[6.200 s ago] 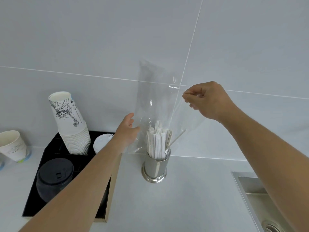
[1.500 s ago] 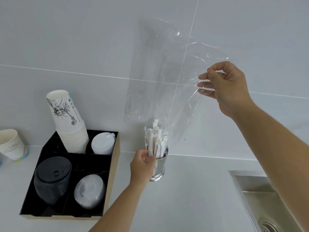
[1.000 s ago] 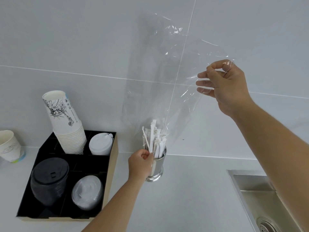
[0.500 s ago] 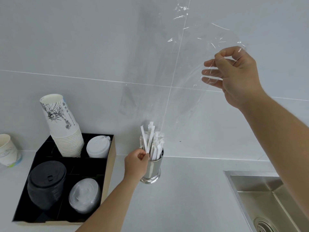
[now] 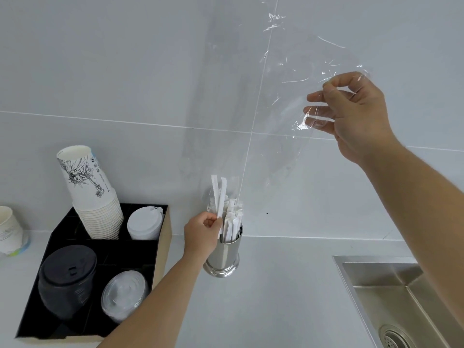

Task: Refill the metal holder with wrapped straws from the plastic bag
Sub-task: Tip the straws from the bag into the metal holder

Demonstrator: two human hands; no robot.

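Note:
A shiny metal holder (image 5: 222, 257) stands on the white counter by the wall, packed with white wrapped straws (image 5: 232, 224). My left hand (image 5: 200, 234) sits against the holder's left side and pinches two wrapped straws (image 5: 219, 197) that stick up higher than the others. My right hand (image 5: 351, 114) is raised high on the right, gripping one end of a clear plastic bag (image 5: 251, 96). The bag hangs down toward the holder, with its lower end just above the straw tips. It looks empty.
A black divided tray (image 5: 160, 243) at the left holds a leaning stack of paper cups (image 5: 88, 192), white lids (image 5: 144, 226), black lids (image 5: 66, 277) and clear lids (image 5: 124, 297). A single paper cup (image 5: 10, 231) stands at far left. A steel sink (image 5: 401, 297) is at lower right.
My right hand has lifted the bag higher, so its lower end has come up off the straws. My left hand moved from the bag to the holder and pinched two straws, raising them.

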